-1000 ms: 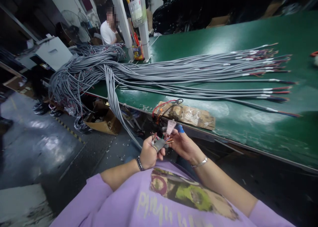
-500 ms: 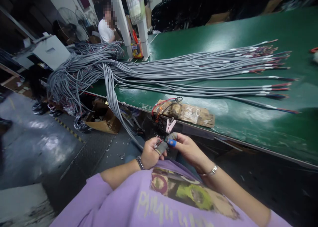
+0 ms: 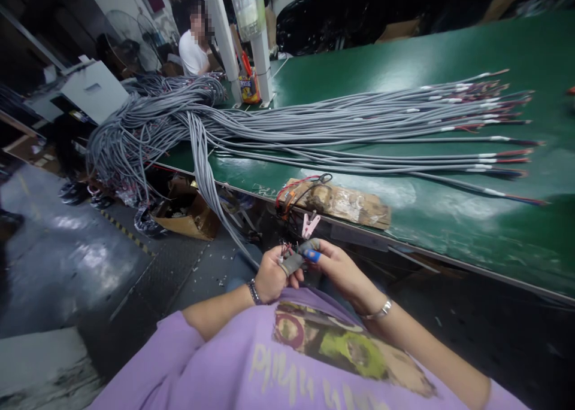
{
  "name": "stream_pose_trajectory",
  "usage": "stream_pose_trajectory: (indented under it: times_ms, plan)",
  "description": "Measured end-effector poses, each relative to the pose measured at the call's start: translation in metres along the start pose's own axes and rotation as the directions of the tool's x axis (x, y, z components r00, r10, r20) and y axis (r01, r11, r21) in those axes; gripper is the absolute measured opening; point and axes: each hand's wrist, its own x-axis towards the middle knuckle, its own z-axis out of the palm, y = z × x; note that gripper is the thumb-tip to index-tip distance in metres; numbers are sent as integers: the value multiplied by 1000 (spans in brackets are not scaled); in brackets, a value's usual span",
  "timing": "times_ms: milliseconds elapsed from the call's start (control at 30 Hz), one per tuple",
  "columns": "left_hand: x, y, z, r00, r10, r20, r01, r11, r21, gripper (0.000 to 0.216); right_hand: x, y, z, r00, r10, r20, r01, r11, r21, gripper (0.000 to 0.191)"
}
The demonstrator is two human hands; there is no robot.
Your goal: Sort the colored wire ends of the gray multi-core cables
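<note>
My left hand is closed around the ends of several grey cables that hang from the table. Thin red and dark wires stick out above its fingers, and a grey wrap covers the thumb. Close against it, my right hand pinches at these thin wires, with blue tape on its thumb and a grey wrap on a finger. The exact wire between the fingertips is too small to make out. Just above the hands, a pink clip hangs at the table edge, apart from my fingers.
Many grey cables lie across the green table, with stripped coloured ends to the right. A wooden board with leads sits at the near edge. White posts rise behind. An open cardboard box is below; a person sits far left.
My fingers have shifted slightly at the wires, and more thin wire ends show above my left hand. The view has moved slightly; the cables on the table lie as before.
</note>
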Motion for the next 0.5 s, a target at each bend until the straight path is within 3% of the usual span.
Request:
stream_pose_trajectory:
  times_ms: [233,500]
  plan:
    - [0,0,-3,999,4,35,-6,999,36,56,1,-6,0,1000,9,30,-8,999,-49,36]
    - [4,-7,-5,999,42,-11,-42,999,27,50,-1,-2,6,996,-52,-79,48,998,-51,29]
